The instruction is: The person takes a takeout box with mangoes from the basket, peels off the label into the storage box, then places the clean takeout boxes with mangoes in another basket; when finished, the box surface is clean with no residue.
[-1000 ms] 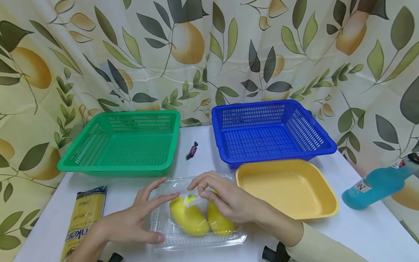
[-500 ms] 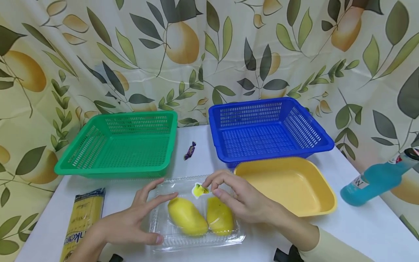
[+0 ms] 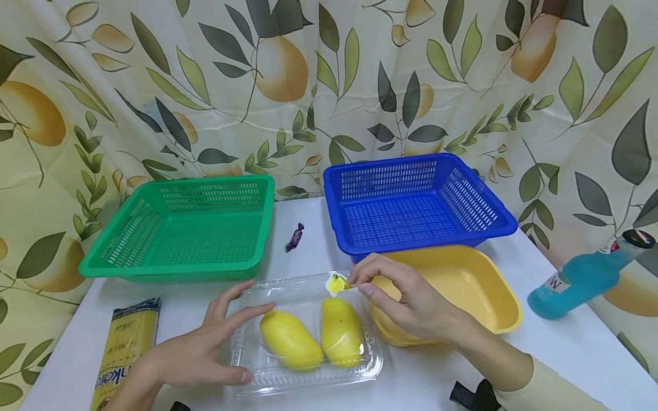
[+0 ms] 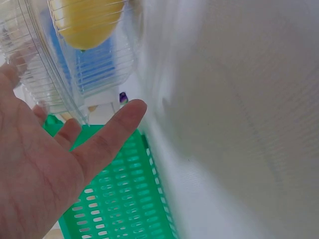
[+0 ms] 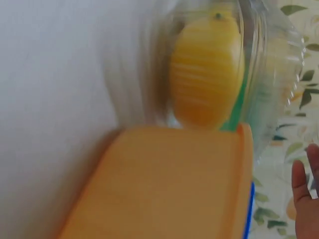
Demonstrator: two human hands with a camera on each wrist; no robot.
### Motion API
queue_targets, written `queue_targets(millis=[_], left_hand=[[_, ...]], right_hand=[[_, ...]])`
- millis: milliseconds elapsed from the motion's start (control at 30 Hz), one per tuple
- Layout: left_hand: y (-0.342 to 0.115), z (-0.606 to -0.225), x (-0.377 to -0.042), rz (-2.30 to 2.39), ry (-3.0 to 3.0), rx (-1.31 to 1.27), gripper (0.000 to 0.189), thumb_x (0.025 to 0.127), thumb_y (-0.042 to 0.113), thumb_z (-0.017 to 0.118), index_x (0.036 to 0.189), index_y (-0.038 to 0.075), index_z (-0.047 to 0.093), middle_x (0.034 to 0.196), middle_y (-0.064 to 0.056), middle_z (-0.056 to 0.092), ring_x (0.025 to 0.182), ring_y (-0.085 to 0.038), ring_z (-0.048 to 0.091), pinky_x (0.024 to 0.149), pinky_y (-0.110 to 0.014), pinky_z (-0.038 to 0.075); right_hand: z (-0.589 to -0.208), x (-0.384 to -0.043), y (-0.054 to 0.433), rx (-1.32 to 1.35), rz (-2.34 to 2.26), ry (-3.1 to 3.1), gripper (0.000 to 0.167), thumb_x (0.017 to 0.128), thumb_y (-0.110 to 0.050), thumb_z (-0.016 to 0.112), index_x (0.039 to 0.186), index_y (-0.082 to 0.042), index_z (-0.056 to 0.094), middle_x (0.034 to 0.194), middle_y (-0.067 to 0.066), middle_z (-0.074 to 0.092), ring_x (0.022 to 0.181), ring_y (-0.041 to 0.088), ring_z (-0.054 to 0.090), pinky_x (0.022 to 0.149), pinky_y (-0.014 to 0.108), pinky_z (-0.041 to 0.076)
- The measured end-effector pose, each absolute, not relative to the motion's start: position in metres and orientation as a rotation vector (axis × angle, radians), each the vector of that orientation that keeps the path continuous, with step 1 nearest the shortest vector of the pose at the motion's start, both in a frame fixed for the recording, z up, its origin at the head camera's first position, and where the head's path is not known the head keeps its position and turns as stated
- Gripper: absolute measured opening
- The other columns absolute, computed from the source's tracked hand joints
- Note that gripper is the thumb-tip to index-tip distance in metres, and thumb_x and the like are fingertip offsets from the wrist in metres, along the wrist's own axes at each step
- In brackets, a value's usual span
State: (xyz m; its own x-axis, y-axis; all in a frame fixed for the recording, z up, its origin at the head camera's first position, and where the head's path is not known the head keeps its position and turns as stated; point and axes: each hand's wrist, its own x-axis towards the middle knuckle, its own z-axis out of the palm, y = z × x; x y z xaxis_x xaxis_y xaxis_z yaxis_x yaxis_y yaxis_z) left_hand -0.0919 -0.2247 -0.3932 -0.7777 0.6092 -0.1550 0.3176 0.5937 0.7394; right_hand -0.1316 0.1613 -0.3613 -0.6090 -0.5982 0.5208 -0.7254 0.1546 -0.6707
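We see, behind everything, a cloth [image 3: 360, 74] printed with leaves and orange fruit, and in front of it a white table [image 3: 421, 377]. At the back right we have a blue slotted plastic basket [image 3: 390, 178]; at the back left, well apart from it, a green one of the same kind [image 3: 216, 191]. A yellow plastic basin [image 3: 480, 291] sits just in front of the blue basket. Left of the basin, near the table's front edge, we find a clear plastic clamshell container [image 3: 288, 385]. On the right stands a capped bottle [image 3: 576, 282] of bright blue liquid with a white label. On the left lies a yellow packet [image 3: 128, 342] with dark blue lettering, its near end partly behind the forearm. Our left hand [image 3: 200, 354] is spread, fingers straight, at the container's left side, thumb by its near corner; we cannot tell how firmly it touches. Our right hand [image 3: 403, 299] pinches the edge of a sticker between thumb and forefinger. Inside the container we count two yellow mangoes, one slanting on the left [image 3: 291, 341] and one more upright on the right [image 3: 341, 331]. The yellow-and-white sticker [image 3: 336, 284] is over the lid's far right part. Between the baskets lies a purple wrapped candy [image 3: 295, 237].
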Motion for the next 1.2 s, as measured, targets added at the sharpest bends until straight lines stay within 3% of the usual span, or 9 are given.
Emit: queue_targets(millis=[200,500,733,967,1200], left_hand=[[-0.229,-0.395,-0.088,1.025,2.434,0.765,0.09,0.084,0.039,0.082,0.159,0.043,0.033,0.169,0.002,-0.011,0.147,-0.047,-0.003,0.087,-0.09,0.032],[-0.232,-0.397,-0.086,1.029,2.438,0.779,0.091,0.085,0.035,0.083,0.16,0.041,0.032,0.168,0.005,-0.013,0.146,-0.048,-0.003,0.086,-0.089,0.034],[-0.231,-0.396,-0.085,1.031,2.431,0.754,0.09,0.085,0.037,0.082,0.159,0.045,0.031,0.168,0.005,-0.013,0.146,-0.047,-0.003,0.087,-0.089,0.033],[-0.23,-0.395,-0.089,1.018,2.418,0.757,0.089,0.087,0.038,0.08,0.159,0.047,0.03,0.168,0.007,-0.015,0.147,-0.044,-0.002,0.089,-0.087,0.035],[-0.226,-0.393,-0.092,1.015,2.378,0.747,0.087,0.089,0.041,0.078,0.16,0.047,0.028,0.167,0.008,-0.018,0.148,-0.045,-0.005,0.092,-0.084,0.037]], right_hand=[[-0.353,-0.132,0.177,1.309,1.422,-2.327,0.034,0.095,0.013,0.061,0.11,-0.017,0.063,0.112,-0.003,0.068,0.111,0.015,0.064,0.098,0.025,0.054],[-0.359,-0.127,0.206,1.147,1.294,-2.42,0.039,0.094,0.012,0.064,0.109,-0.023,0.065,0.109,-0.014,0.069,0.104,0.009,0.066,0.093,0.021,0.054],[-0.367,-0.123,0.234,1.068,1.222,-2.443,0.038,0.092,0.013,0.065,0.108,-0.021,0.067,0.105,-0.007,0.07,0.098,0.009,0.065,0.087,0.017,0.053],[-0.369,-0.119,0.263,0.947,1.107,-2.543,0.043,0.09,0.013,0.067,0.107,-0.026,0.065,0.103,-0.016,0.068,0.093,0.005,0.062,0.083,0.016,0.052],[-0.373,-0.117,0.288,0.956,1.036,-2.553,0.043,0.088,0.014,0.069,0.106,-0.024,0.067,0.096,-0.012,0.068,0.09,0.004,0.06,0.082,0.013,0.048]])
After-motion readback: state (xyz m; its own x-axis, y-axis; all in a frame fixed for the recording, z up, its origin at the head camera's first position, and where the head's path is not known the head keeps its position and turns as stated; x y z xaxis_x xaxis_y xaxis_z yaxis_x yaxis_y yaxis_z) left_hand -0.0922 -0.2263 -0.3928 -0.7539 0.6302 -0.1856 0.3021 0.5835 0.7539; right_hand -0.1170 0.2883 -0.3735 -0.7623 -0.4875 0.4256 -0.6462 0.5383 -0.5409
